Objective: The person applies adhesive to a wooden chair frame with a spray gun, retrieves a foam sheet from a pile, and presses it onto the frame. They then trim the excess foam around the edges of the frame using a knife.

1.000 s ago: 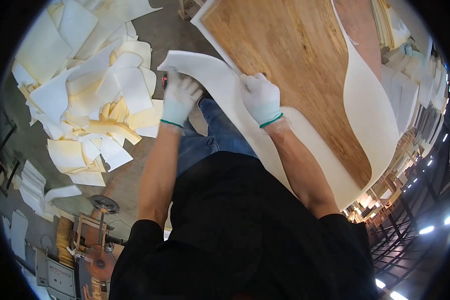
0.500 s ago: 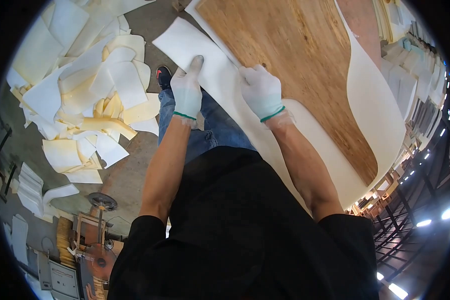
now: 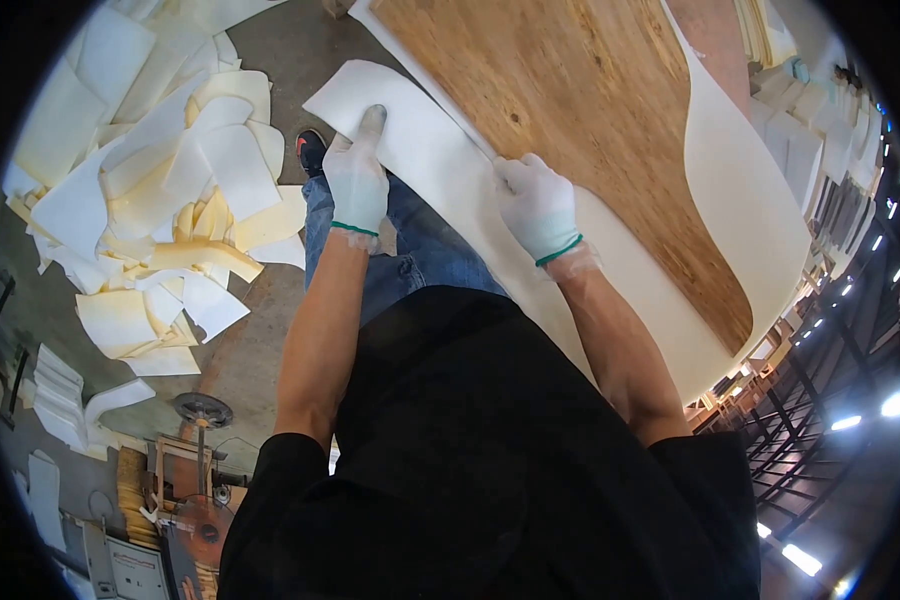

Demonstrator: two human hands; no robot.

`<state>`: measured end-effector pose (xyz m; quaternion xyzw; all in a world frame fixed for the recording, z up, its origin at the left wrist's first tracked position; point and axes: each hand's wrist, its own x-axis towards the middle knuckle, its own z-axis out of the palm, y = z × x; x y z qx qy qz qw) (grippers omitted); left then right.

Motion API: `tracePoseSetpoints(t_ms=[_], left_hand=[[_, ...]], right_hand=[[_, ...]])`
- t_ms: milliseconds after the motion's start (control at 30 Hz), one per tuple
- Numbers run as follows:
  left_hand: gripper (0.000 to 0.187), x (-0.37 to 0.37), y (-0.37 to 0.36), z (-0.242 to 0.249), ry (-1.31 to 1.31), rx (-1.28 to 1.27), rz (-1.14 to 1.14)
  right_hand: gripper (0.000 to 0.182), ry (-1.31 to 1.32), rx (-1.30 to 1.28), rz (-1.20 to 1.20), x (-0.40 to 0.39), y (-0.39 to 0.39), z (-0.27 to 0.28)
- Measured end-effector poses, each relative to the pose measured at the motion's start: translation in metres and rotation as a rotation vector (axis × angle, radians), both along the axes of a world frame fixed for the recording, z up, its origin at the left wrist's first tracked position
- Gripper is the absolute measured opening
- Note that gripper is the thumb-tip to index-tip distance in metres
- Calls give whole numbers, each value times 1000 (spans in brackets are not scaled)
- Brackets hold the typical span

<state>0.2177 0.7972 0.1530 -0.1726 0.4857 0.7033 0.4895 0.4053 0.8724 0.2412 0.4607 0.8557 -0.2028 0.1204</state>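
Both my hands wear white gloves with green cuffs. My left hand (image 3: pixel 358 178) grips the near edge of a white foam sheet (image 3: pixel 425 140), thumb on top and fingers hidden underneath. Closed at the edge of a brown wooden board (image 3: pixel 570 110), my right hand (image 3: pixel 536 205) holds something small that I cannot make out. The curved board lies on the white foam, which shows around it on both sides. Left of my right hand, the strip of foam bends out over my legs.
A heap of white and yellow foam offcuts (image 3: pixel 170 170) covers the floor at the left. A pedestal fan (image 3: pixel 202 410) and a grey metal box (image 3: pixel 135 568) stand at lower left. Stacked foam sheets (image 3: pixel 795 140) are at the upper right.
My left hand has moved slightly left, and the foam's far corner has bent downward. My right hand has shifted a little right and down along the board's edge.
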Motion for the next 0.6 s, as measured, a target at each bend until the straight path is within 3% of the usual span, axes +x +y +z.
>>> tracePoseSetpoints(t_ms=[167, 333, 433, 600], left_hand=[[35, -2, -1, 2, 47, -24, -40], [35, 0, 0, 5, 0, -20, 9], [34, -1, -5, 10, 158, 18, -56], [32, -2, -4, 12, 137, 22, -34]], right_hand=[[11, 95, 58, 12, -3, 2, -12], [8, -36, -39, 11, 16, -5, 17], [7, -28, -46, -20, 21, -6, 20], [7, -17, -4, -8, 18, -6, 14]])
